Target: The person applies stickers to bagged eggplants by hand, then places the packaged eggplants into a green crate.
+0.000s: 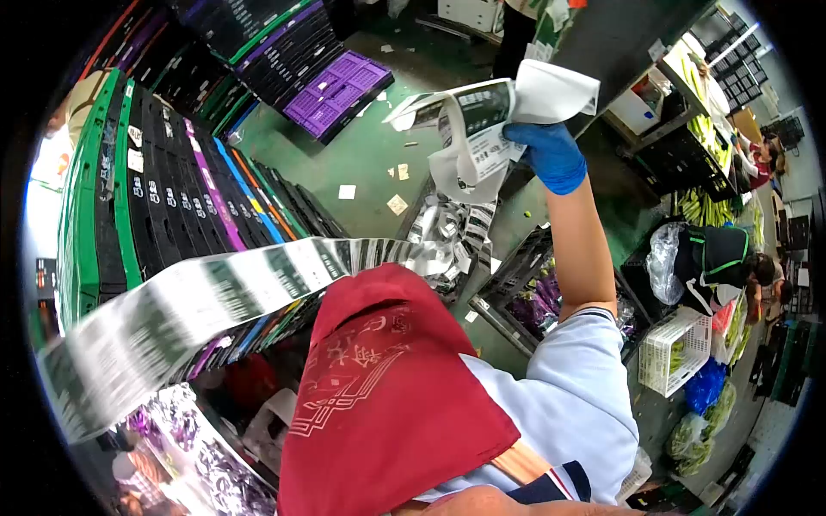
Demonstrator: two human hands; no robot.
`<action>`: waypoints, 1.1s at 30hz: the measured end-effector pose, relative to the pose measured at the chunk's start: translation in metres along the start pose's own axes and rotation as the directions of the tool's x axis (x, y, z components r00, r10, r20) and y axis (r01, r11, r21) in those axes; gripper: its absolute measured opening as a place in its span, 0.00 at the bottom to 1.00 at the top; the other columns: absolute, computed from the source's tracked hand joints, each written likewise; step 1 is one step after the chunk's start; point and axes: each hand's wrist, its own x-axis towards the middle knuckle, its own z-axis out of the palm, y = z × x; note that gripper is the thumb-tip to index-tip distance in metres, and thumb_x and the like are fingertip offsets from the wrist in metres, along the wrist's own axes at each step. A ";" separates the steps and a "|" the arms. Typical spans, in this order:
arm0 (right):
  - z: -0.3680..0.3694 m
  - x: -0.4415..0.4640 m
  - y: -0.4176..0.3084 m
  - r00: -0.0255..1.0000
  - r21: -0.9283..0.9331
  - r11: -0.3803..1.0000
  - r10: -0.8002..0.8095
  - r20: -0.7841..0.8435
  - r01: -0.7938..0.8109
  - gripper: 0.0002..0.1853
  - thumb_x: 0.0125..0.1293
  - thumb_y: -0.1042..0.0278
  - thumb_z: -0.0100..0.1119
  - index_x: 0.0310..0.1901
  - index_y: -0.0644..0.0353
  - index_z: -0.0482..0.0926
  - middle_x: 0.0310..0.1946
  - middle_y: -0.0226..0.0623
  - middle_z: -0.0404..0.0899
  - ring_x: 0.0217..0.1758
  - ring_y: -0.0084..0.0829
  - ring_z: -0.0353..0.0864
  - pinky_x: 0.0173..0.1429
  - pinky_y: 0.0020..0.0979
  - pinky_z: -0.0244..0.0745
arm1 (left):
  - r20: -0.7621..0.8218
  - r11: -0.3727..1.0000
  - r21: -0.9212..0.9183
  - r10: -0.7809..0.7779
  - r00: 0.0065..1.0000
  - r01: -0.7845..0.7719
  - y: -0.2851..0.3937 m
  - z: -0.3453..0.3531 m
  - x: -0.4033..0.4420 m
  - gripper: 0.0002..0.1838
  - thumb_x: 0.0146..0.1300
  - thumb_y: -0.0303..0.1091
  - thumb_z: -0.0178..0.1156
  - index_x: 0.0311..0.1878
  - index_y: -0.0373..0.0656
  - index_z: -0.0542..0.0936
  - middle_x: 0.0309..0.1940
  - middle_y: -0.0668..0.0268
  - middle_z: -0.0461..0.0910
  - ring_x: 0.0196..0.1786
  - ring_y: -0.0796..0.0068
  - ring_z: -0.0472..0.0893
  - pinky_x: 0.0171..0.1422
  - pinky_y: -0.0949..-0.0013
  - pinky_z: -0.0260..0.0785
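The right hand [551,158], in a blue glove, is closed on bunched printed labels [484,120] right of centre in the upper frame. A long label strip [232,294] runs from the lower left to the middle, across stacked crates [176,185] and beside the red apron [379,404]. The left hand is out of view; its state cannot be told.

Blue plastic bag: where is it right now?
In the head view, the blue plastic bag is at the far right, tucked against the lower right side of the white basket, just above the clear bags of greens.
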 end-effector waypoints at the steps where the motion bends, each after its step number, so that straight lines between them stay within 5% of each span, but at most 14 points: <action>1: 0.006 0.004 0.004 0.997 0.006 0.998 0.069 -0.025 -0.069 0.29 0.45 0.87 0.57 0.53 0.62 0.65 0.44 0.35 0.73 0.45 0.28 0.74 0.50 0.29 0.72 | -0.024 0.999 0.040 -0.014 1.000 0.015 0.001 -0.014 0.001 0.16 0.56 0.34 0.52 0.45 0.35 0.70 0.44 0.52 0.72 0.46 0.56 0.74 0.51 0.56 0.67; 7: 0.006 0.032 0.038 0.987 -0.074 0.994 0.074 -0.145 -0.085 0.21 0.43 0.80 0.59 0.43 0.63 0.72 0.35 0.33 0.75 0.38 0.26 0.74 0.39 0.25 0.69 | -0.146 0.971 0.231 -0.026 0.989 0.059 0.017 -0.090 0.006 0.15 0.55 0.35 0.54 0.43 0.36 0.71 0.42 0.53 0.73 0.44 0.57 0.74 0.49 0.56 0.67; 10: 0.022 0.035 0.046 0.994 -0.077 0.996 -0.052 -0.101 0.044 0.20 0.44 0.81 0.56 0.44 0.62 0.72 0.34 0.34 0.76 0.38 0.28 0.75 0.39 0.27 0.71 | -0.186 0.951 0.301 -0.007 0.982 0.064 0.028 -0.124 0.006 0.15 0.55 0.36 0.55 0.43 0.37 0.71 0.42 0.54 0.74 0.44 0.57 0.75 0.49 0.57 0.67; 15: 0.041 0.028 0.090 0.987 0.114 0.984 0.145 -0.066 -0.137 0.27 0.45 0.84 0.53 0.52 0.63 0.66 0.42 0.38 0.73 0.43 0.33 0.76 0.46 0.33 0.74 | -0.240 0.914 0.399 0.026 0.970 0.074 0.047 -0.179 0.009 0.15 0.55 0.37 0.56 0.41 0.37 0.72 0.40 0.55 0.75 0.42 0.57 0.75 0.48 0.57 0.67; 25: 0.102 0.024 0.069 0.986 -0.271 0.962 -0.022 -0.162 -0.023 0.26 0.41 0.83 0.59 0.48 0.64 0.70 0.40 0.36 0.74 0.42 0.30 0.74 0.46 0.29 0.70 | -0.268 0.788 0.610 0.114 0.957 0.077 0.080 -0.250 0.009 0.15 0.53 0.38 0.59 0.39 0.39 0.72 0.37 0.56 0.76 0.40 0.58 0.76 0.45 0.57 0.67; 30: 0.024 0.009 0.042 0.959 -0.184 0.971 -0.189 -0.212 0.151 0.32 0.45 0.80 0.48 0.57 0.65 0.59 0.48 0.48 0.69 0.46 0.41 0.73 0.49 0.38 0.70 | -0.087 0.491 0.870 0.240 0.967 -0.043 0.093 -0.275 0.018 0.15 0.53 0.39 0.61 0.38 0.39 0.73 0.36 0.57 0.77 0.39 0.59 0.76 0.44 0.57 0.67; 33: 0.053 0.005 -0.012 0.887 -0.199 0.871 -0.407 0.219 0.449 0.33 0.52 0.74 0.48 0.60 0.70 0.51 0.56 0.52 0.60 0.57 0.48 0.64 0.60 0.45 0.61 | 0.216 0.089 0.964 0.290 0.933 -0.250 0.102 -0.288 0.026 0.15 0.53 0.40 0.62 0.37 0.40 0.73 0.35 0.58 0.77 0.38 0.59 0.76 0.44 0.57 0.67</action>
